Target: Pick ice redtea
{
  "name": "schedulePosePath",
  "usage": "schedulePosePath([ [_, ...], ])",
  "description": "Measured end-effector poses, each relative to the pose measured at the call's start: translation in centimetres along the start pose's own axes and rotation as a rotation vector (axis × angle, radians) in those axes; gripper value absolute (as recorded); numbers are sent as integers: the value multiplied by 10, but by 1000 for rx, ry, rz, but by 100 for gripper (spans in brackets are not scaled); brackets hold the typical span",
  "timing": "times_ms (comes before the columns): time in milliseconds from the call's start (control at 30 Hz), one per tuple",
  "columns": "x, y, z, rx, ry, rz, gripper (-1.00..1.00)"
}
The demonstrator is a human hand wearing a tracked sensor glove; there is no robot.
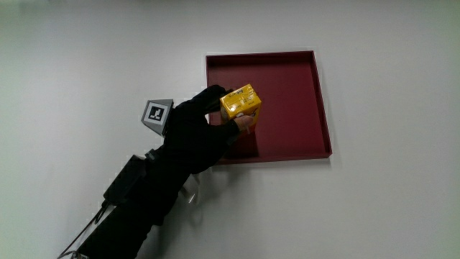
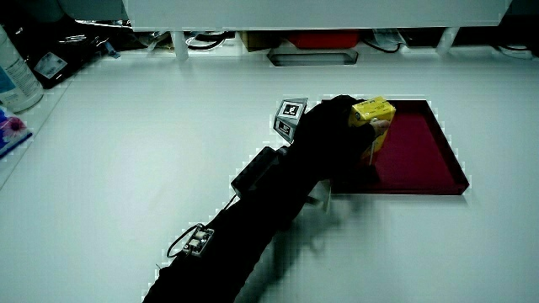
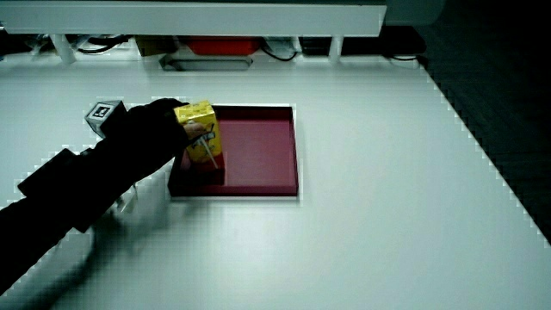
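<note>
Forearm [image 1: 136,201] over bare table [image 1: 72,72], hand [image 1: 194,133] pinching yellow carton [image 1: 240,102] above red tray [image 1: 287,93] edge

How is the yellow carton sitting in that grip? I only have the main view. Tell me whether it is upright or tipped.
Observer: Upright. In a side view the carton stands tall in the hand, over the red tray.
Operator: Check its side for a straw.
Observer: A pale straw slants across one side of the carton.
Operator: Report anything else on the table.
Observer: A bottle stands at the table's edge, well away from the tray.
</note>
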Motion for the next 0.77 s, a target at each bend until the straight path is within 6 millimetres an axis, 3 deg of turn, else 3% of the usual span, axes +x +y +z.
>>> schedulePosePath([
  [100,2,-1,3,5,-4,-19,100],
  [433,50,-15,15,-47,-20,-108,100],
  [533,56,-22,17,-76,23,-139,100],
  [767,78,-42,7,-181,5,-223,100],
])
